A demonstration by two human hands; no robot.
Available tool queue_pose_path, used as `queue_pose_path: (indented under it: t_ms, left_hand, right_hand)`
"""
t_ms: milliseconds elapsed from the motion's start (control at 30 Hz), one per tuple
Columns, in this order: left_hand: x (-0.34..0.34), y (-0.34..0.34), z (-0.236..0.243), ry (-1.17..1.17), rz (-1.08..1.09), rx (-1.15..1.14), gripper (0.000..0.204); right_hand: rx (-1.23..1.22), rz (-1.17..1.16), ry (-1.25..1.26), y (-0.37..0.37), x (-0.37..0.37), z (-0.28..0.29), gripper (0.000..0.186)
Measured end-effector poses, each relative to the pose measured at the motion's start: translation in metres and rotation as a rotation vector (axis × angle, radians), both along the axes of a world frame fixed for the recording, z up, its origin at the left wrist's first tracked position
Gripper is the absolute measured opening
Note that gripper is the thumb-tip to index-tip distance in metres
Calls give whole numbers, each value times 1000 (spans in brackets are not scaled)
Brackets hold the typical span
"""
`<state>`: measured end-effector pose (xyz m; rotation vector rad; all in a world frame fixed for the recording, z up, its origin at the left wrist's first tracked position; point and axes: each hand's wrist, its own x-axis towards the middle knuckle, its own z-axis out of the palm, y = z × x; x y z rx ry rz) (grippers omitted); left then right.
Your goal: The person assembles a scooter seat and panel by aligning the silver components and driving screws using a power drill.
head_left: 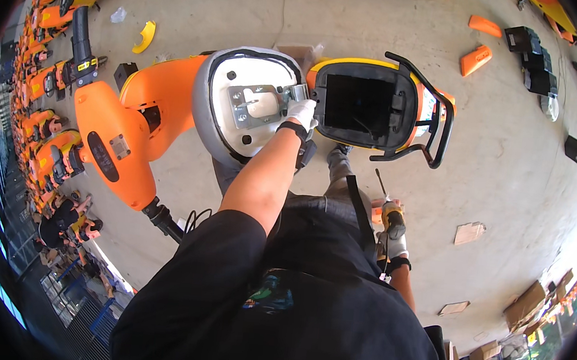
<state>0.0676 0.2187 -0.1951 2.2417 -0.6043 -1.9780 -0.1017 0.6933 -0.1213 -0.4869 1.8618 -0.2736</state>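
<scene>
Pointing forward, axis tilted slightly left: drill (393, 220).

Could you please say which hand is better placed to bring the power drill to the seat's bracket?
Probably the right hand: it grips the power drill, though away from the metal bracket; the left hand, with no visible tool, is there.

Head view: the left of two side-by-side fisheye cameras worn on the head, facing steeply downward, upright and unmirrored. Nearest the lens, the wearer's black shirt (331, 314) fills the lower centre; the orange scooter (165, 94) lies at middle range. Concrete floor (507, 192) extends beyond, and straight edges bow toward the dark, rounded periphery of the field.
</scene>
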Motion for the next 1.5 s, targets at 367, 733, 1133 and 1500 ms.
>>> queue_pose_path:
  t_ms: [367,733,1133,1500]
  left_hand:
    - [-1,16,30,160,-77,-150,41]
    - [-2,16,13,41,-97,-117,25]
    - [-6,-4,28,96,295,-111,14]
    - [-10,-25,53,114,146,-176,15]
  right_hand:
    - [50,54,18,-24,-7,22,45]
    - [-26,181,75,-34,-13,21,44]
    - [-294,226,147,-32,-9,21,41]
    - [-345,200,110,-31,-3,19,50]
